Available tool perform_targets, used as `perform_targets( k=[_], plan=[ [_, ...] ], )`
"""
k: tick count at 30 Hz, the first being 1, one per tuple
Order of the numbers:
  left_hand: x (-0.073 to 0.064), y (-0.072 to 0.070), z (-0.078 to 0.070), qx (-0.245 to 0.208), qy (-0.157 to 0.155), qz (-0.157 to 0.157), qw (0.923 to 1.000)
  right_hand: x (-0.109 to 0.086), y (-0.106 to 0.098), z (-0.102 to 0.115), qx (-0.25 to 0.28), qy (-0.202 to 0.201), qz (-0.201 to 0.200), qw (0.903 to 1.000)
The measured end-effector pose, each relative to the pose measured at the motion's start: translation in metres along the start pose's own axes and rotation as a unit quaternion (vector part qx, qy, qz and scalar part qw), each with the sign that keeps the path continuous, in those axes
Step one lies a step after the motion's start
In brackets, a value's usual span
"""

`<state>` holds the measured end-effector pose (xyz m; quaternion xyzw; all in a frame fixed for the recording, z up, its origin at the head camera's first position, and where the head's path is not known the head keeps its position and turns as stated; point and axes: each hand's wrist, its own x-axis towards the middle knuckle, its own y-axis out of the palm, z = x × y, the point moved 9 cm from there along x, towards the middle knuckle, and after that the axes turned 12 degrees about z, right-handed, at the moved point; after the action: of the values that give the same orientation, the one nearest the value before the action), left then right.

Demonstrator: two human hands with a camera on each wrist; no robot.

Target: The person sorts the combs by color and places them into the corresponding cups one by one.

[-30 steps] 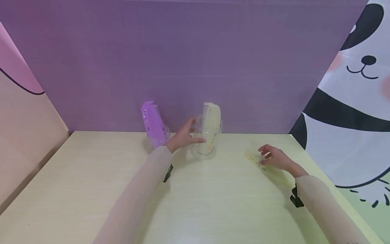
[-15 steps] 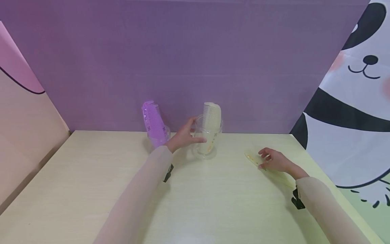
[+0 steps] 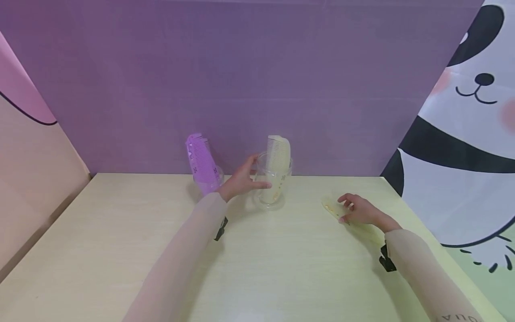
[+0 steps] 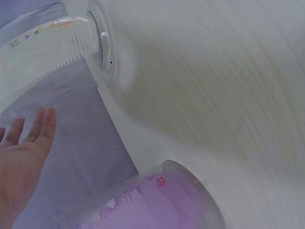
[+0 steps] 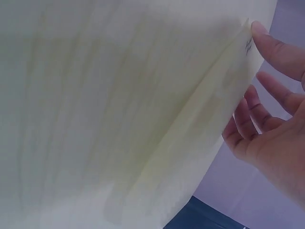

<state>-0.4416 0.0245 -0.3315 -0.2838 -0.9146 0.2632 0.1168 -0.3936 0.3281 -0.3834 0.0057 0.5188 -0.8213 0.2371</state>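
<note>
In the head view, my left hand (image 3: 240,182) spans a clear plastic cup (image 3: 262,205), thumb in front and fingers behind. Pale yellow combs (image 3: 279,154) stand in this cup, teeth facing left. The left wrist view shows the fingers (image 4: 40,129) spread close to the cup wall. To the right, another pale yellow comb (image 3: 331,210) lies flat on the table, partly hidden under my right hand (image 3: 360,211). In the right wrist view, the thumb is right at the end of this comb (image 5: 190,124), with the other fingers loosely bent apart from it.
Purple combs (image 3: 201,158) lean in a second clear cup (image 3: 219,178), left of my left wrist. A purple backdrop (image 3: 257,89) rises behind the table (image 3: 281,268). A panda-print panel (image 3: 462,152) borders the right edge.
My right hand has shifted slightly, its fingers dropping a little lower over the comb on the table. My left hand keeps its place at the cup.
</note>
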Motion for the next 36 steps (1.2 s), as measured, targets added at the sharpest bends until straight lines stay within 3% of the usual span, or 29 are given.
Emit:
perform_targets(
  k=[14, 23, 36],
  plan=[
    [-0.004, 0.0, -0.002, 0.009, -0.012, -0.004, 0.9999, 0.001, -0.004, 0.006, -0.022, -0.009, -0.026, 0.9994],
    [-0.002, 0.001, -0.001, 0.013, -0.008, -0.003, 0.9999, 0.002, -0.002, 0.006, -0.011, -0.014, 0.002, 0.9998],
    [-0.001, 0.0, -0.002, 0.014, -0.002, -0.004, 0.9999, 0.0, -0.012, 0.013, -0.005, -0.048, 0.003, 0.9988]
  ],
)
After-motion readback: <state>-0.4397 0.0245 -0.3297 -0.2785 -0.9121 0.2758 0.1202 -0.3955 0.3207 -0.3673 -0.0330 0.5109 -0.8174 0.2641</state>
